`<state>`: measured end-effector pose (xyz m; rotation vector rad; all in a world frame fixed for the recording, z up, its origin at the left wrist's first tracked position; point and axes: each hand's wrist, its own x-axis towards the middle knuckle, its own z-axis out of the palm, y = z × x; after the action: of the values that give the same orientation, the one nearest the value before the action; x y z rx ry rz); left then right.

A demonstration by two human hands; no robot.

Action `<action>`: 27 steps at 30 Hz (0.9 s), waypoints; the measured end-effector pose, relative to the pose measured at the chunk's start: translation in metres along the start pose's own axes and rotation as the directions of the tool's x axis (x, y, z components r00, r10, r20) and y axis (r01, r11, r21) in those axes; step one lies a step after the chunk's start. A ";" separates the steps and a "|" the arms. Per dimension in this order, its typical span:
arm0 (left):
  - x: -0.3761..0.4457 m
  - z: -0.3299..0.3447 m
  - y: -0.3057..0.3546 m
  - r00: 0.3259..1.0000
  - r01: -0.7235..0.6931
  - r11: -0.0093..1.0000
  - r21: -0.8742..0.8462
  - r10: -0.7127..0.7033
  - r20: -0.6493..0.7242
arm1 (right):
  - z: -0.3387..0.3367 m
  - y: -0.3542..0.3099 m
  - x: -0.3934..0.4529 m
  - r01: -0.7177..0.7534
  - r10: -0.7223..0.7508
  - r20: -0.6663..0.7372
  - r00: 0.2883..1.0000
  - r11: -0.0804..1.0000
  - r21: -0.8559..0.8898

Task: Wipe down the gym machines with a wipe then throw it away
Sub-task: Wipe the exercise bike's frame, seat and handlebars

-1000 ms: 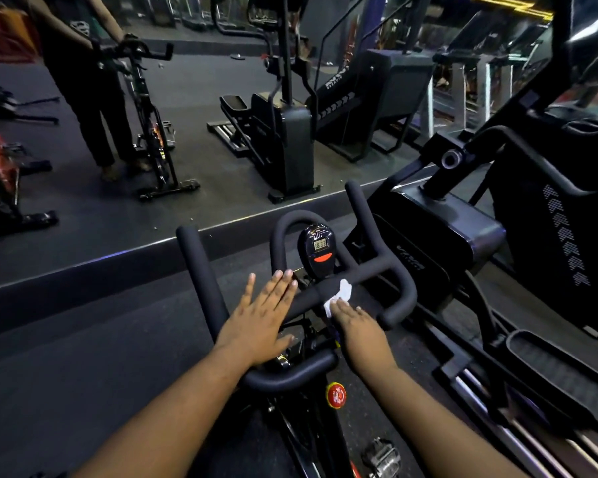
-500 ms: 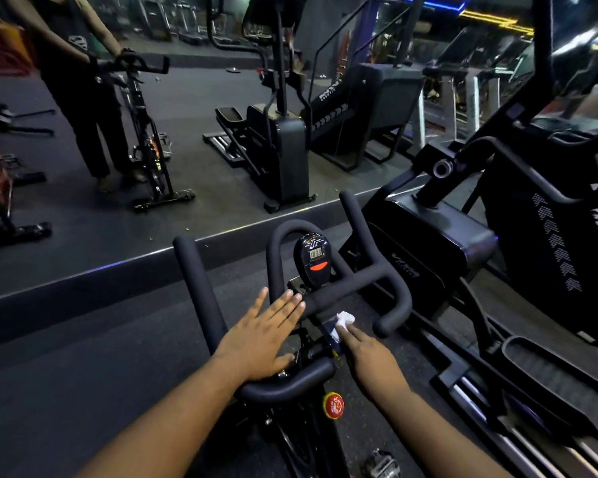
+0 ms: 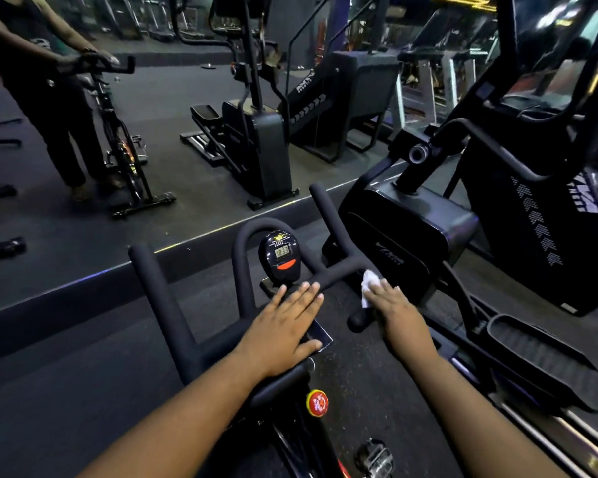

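Half the wipe [image 3: 369,286] hidden under right hand [image 3: 396,313].

Dark gym floor [image 3: 66,391] carries the spin bike [image 3: 173,305] and elliptical [image 3: 408,236].
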<state>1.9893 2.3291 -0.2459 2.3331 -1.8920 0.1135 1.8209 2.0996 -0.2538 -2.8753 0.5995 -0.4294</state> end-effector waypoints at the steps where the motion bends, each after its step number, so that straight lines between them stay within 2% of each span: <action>1: 0.009 0.002 0.006 1.000 -0.003 1.000 0.016 0.003 0.025 | 0.004 0.005 -0.001 -0.044 0.043 0.051 0.998 0.999 0.026; 4: 0.026 0.009 0.014 0.996 0.039 0.999 0.037 -0.041 0.074 | 0.007 -0.004 -0.010 -0.138 0.133 0.051 0.990 0.981 0.137; 5: 0.030 0.012 0.013 0.995 0.057 0.997 0.046 -0.061 0.079 | 0.007 -0.012 -0.015 -0.110 0.108 0.024 0.994 0.982 0.156; 10: 0.045 0.018 0.013 0.987 0.122 0.985 0.123 -0.134 0.090 | 0.009 -0.031 -0.035 0.203 -0.215 0.029 0.976 0.954 0.222; 11: 0.048 0.018 0.014 0.984 0.140 0.983 0.116 -0.151 0.094 | 0.003 -0.027 -0.028 0.190 -0.196 -0.003 0.981 0.945 0.265; 14: 0.054 0.022 0.019 0.978 0.189 0.976 0.105 -0.197 0.069 | -0.017 -0.007 0.017 0.066 -0.002 -0.156 0.988 0.909 0.411; 17: 0.053 0.026 0.020 0.974 0.212 0.972 0.101 -0.218 0.054 | -0.021 0.016 0.070 -0.019 0.072 -0.146 0.987 0.941 0.337; 20: 0.052 0.028 0.019 0.975 0.214 0.973 0.084 -0.218 0.044 | -0.008 0.021 0.107 -0.100 0.100 0.012 0.995 0.968 0.232; 22: 0.051 0.030 0.017 0.974 0.213 0.974 0.075 -0.217 0.063 | 0.004 0.009 0.116 -0.103 0.095 0.129 0.987 0.993 0.064; 24: 0.049 0.032 0.015 0.975 0.210 0.975 0.070 -0.214 0.058 | 0.011 -0.006 0.112 -0.102 0.107 0.145 0.984 0.994 -0.044; 27: 0.046 0.031 0.017 0.975 0.206 0.977 0.060 -0.210 0.066 | 0.012 -0.019 0.098 -0.070 0.064 0.188 0.980 0.997 0.025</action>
<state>1.9818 2.2762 -0.2687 2.5877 -1.6798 0.0586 1.9177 2.0771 -0.2374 -2.8126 0.6480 -0.1541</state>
